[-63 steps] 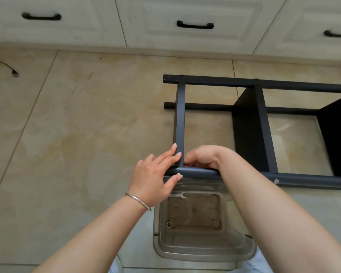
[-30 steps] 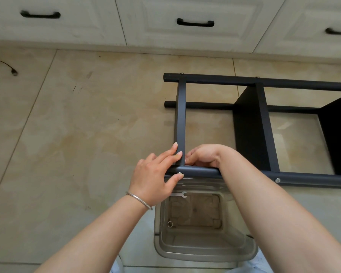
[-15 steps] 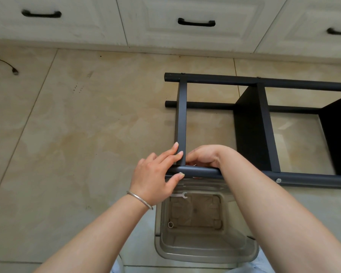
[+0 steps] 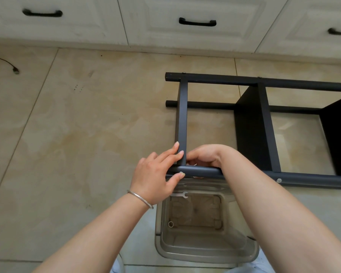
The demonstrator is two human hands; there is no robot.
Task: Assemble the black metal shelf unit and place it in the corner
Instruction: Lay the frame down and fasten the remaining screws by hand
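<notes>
The black metal shelf unit (image 4: 264, 81) lies on its side on the tiled floor, with a black shelf panel (image 4: 250, 131) fitted upright inside it. My left hand (image 4: 156, 178) holds the near post (image 4: 201, 171) at its left end: the fingers lie on the crossbar (image 4: 182, 115) and the thumb sits by a screw head (image 4: 181, 173). My right hand (image 4: 207, 155) is curled behind the same joint, pinching a small pale part that is mostly hidden.
A clear plastic bin (image 4: 205, 251) stands under the post near my knees, with a small flat wrench (image 4: 179, 194) on its rim and a ring (image 4: 170, 224) inside. White cabinets (image 4: 185, 6) line the far wall. A cable end (image 4: 14, 69) lies far left.
Both hands stay at the same joint of post and crossbar. Nothing has visibly moved apart from a slight camera shift.
</notes>
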